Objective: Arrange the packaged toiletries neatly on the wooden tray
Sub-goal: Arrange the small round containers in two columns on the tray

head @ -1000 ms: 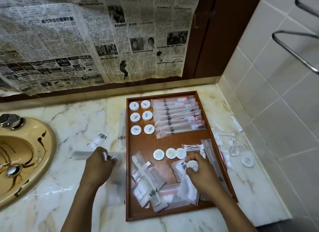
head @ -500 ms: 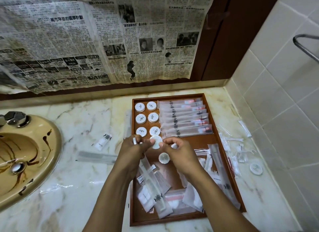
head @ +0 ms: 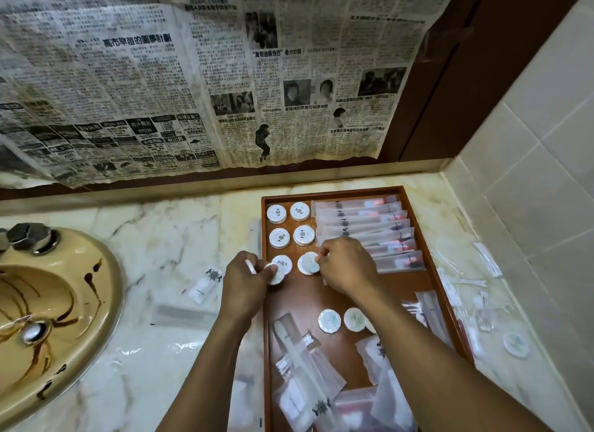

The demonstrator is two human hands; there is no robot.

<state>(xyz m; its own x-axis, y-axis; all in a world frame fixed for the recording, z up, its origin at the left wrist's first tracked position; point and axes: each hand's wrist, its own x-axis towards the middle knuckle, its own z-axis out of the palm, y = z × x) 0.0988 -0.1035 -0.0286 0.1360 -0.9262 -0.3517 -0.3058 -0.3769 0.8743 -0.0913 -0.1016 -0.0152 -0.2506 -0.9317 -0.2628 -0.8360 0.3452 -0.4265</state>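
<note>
Marble counter (head: 167, 238), wooden tray (head: 331, 191), left hand (head: 242, 282) pinching a round packet (head: 276, 280) at its left rim, right hand (head: 347, 267) pinching a second round packet (head: 307, 264), bare wood just nearer.

One wide-angle camera sits on the person's head, facing forward and steeply down onto the worktop (head: 160, 235). It is close. Both forearms come in from the bottom edge, and the left hand (head: 244, 279) and right hand (head: 348, 267) meet near the middle of the frame. The emblem on the round packets (head: 276, 213) is visible. The wooden tray (head: 295, 299) runs away from the viewer toward the newspaper (head: 193, 94) on the back wall, which fills the upper half. The sink (head: 64, 303) is cut off by the left edge. The tiled wall (head: 530, 174) closes the right side. Straight lines bow near the frame's borders.
</note>
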